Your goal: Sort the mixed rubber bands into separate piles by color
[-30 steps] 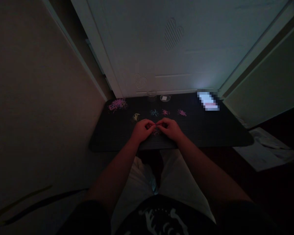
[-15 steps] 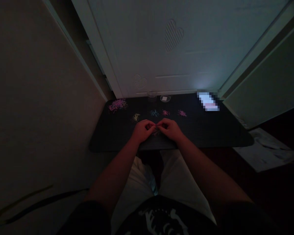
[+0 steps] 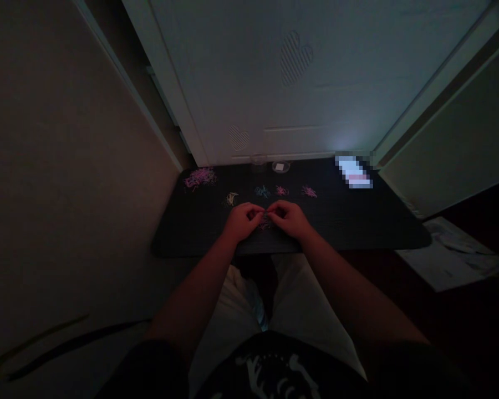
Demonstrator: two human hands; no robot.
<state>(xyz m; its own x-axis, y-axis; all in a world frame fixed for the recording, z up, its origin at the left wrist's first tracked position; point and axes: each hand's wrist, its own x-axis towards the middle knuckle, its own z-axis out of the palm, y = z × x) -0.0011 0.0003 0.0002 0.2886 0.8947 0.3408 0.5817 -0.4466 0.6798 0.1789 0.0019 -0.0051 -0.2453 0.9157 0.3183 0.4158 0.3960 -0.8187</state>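
My left hand (image 3: pixel 244 219) and my right hand (image 3: pixel 288 218) meet fingertip to fingertip over the near middle of a dark table (image 3: pixel 336 221). Both are pinched closed; whatever lies between the fingertips is too small and dark to make out. Just below the fingertips lies a small pile of pinkish strands (image 3: pixel 264 224). Beyond the hands are small piles of thin pieces: a pale yellow one (image 3: pixel 232 198), a blue one (image 3: pixel 262 192), a red-pink one (image 3: pixel 281 191) and a purple-pink one (image 3: pixel 309 192).
A larger mixed pink and purple pile (image 3: pixel 200 178) is at the table's back left. A clear cup (image 3: pixel 258 163) and a round clear lid (image 3: pixel 280 167) stand at the back edge. A blurred bright screen (image 3: pixel 354 172) lies back right, against a white panel (image 3: pixel 249 72).
Both hands stay in nearly the same place, with only slight shifts at the fingertips. The piles have not visibly moved.
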